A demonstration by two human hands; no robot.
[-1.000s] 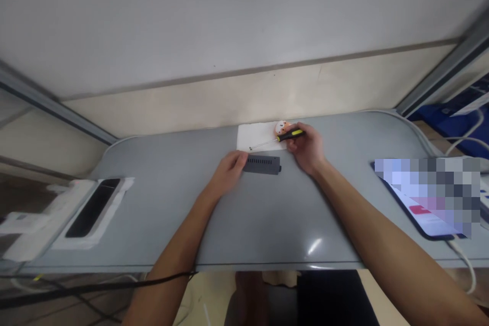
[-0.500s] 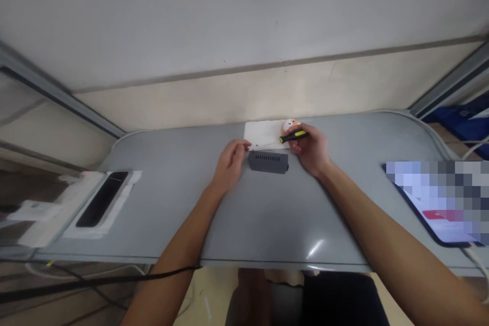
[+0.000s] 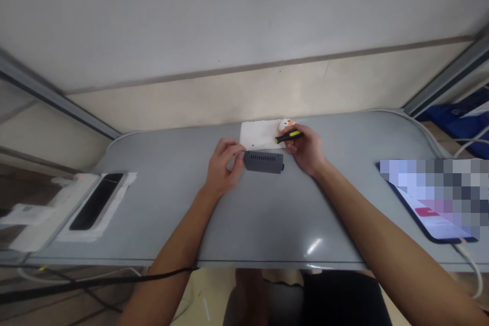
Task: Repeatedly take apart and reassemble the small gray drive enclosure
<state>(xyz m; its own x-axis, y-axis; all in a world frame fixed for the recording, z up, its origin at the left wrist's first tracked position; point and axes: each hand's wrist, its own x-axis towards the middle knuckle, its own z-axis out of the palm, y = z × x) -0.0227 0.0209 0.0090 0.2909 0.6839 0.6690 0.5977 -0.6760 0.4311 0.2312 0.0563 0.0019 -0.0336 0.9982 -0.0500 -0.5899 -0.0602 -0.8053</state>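
Note:
In the head view, my right hand [image 3: 307, 150] is wrapped round the black and yellow handle of a screwdriver [image 3: 287, 136]. Its thin shaft slants down to the left, and the tip meets the upper left corner of a dark grey slotted box [image 3: 264, 162]. At that same corner is my left hand [image 3: 225, 165], thumb and forefinger drawn together near the tip. Whatever lies between those fingers is too small to make out. Behind the box lies a white sheet [image 3: 257, 133] with a small dark dot on it. A white and orange round item [image 3: 286, 125] sits on its right part, partly behind my right hand.
On the left of the grey table [image 3: 160, 204], a black phone [image 3: 97, 201] rests on white paper. A tablet with a blurred screen [image 3: 435, 209] lies at the right, its white cable hanging off the edge. A black cable [image 3: 164, 275] crosses by my left forearm.
My left thumb and forefinger have closed in at the box's left corner, by the screwdriver tip. The whole view has shifted slightly; my right hand keeps its hold on the screwdriver.

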